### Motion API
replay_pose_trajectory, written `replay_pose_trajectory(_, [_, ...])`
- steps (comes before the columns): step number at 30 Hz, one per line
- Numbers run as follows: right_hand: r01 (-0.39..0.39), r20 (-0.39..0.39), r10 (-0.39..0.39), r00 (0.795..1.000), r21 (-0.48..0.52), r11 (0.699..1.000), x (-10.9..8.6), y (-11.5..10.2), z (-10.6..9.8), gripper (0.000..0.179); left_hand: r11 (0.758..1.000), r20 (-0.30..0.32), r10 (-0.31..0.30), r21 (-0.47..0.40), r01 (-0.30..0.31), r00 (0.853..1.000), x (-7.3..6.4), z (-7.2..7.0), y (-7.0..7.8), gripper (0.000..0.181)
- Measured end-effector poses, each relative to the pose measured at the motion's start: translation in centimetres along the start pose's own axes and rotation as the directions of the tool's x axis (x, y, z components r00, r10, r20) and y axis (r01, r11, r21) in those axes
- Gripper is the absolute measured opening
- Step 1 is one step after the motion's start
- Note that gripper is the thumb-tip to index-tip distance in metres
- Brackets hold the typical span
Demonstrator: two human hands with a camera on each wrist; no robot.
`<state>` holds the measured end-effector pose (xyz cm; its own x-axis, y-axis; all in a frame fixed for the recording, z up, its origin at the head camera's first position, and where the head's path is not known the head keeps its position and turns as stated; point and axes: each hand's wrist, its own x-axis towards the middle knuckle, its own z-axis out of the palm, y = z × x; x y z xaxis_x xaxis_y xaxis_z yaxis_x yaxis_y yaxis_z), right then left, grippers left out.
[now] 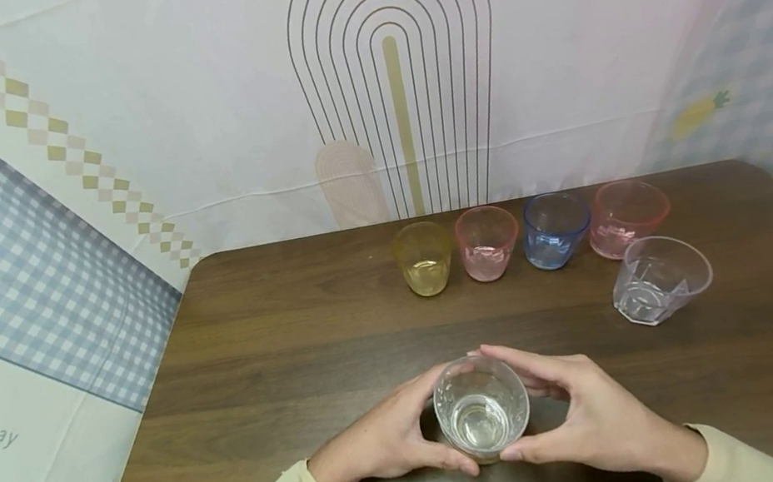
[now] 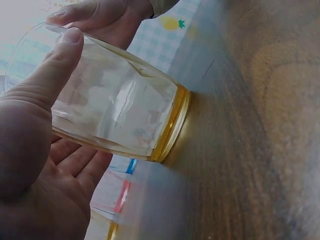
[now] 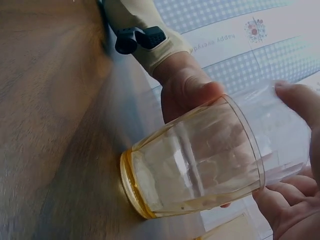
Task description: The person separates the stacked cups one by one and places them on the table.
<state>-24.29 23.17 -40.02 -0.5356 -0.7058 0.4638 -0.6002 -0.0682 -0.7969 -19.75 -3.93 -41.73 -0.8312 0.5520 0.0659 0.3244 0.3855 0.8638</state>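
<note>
At the near middle of the table, my two hands are around a pair of nested cups. The lower one is a yellow-tinted cup (image 3: 195, 165), its thick amber base down at the tabletop. A clear cup (image 3: 285, 145) sits inside its mouth, with the upper part sticking out above the yellow rim. From the left, my left hand (image 1: 402, 436) holds the yellow cup between thumb and fingers. My right hand (image 1: 588, 411) grips the clear cup from the other side, thumb near and fingers on the far side. From above, the clear rim mostly covers the yellow cup.
Along the back of the brown table (image 1: 280, 334) stand a yellow cup (image 1: 425, 269), a pink cup (image 1: 487, 254), a blue cup (image 1: 554, 244) and another pink cup (image 1: 626, 220). One more clear cup (image 1: 659, 282) is in front of the right pink one. Patterned cloth (image 1: 225, 132) hangs behind.
</note>
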Motion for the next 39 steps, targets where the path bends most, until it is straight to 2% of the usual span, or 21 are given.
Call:
replay_pose_trajectory(5, [-0.007, -0.01, 0.007, 1.0, 0.008, 1.0, 0.0, 0.0, -0.1, 0.093, 1.0, -0.004, -0.028, -0.007, 0.028, 1.0, 0.0, 0.0, 0.2, 0.103])
replay_pose_trajectory(13, [0.011, -0.027, -0.011, 1.0, -0.001, 1.0, 0.3, -0.6, -0.3, 0.095, 1.0, -0.011, 0.021, -0.021, -0.021, 1.0, 0.0, 0.1, 0.0, 0.101])
replay_pose_trajectory(17, [0.025, -0.044, -0.025, 0.999, -0.009, 1.0, 0.7, -1.3, -0.7, 0.097, 0.999, -0.007, 0.017, -0.032, -0.017, 1.0, 0.1, 0.1, -0.1, 0.099])
replay_pose_trajectory(24, [-0.042, -0.061, 0.039, 0.997, -0.047, 0.998, 1.5, -3.1, -1.8, 0.096, 0.999, -0.006, 0.007, -0.037, -0.007, 1.0, 0.0, 0.1, -0.2, 0.102])
replay_pose_trajectory(30, [-0.043, -0.097, 0.038, 0.995, -0.049, 0.998, 1.6, -3.7, -2.6, 0.097, 1.0, -0.008, -0.03, -0.005, 0.03, 1.0, -0.1, 0.2, -0.3, 0.101])
replay_pose_trajectory(35, [-0.085, -0.132, 0.074, 0.989, -0.082, 0.993, 1.7, -4.1, -2.9, 0.099, 0.999, -0.016, -0.038, 0.033, 0.038, 0.999, -0.2, 0.1, -0.1, 0.099])
replay_pose_trajectory(39, [-0.096, -0.162, 0.081, 0.983, -0.089, 0.991, 1.7, -4.1, -3.2, 0.099, 0.999, -0.011, -0.036, 0.024, 0.036, 0.999, -0.2, 0.1, 0.0, 0.102])
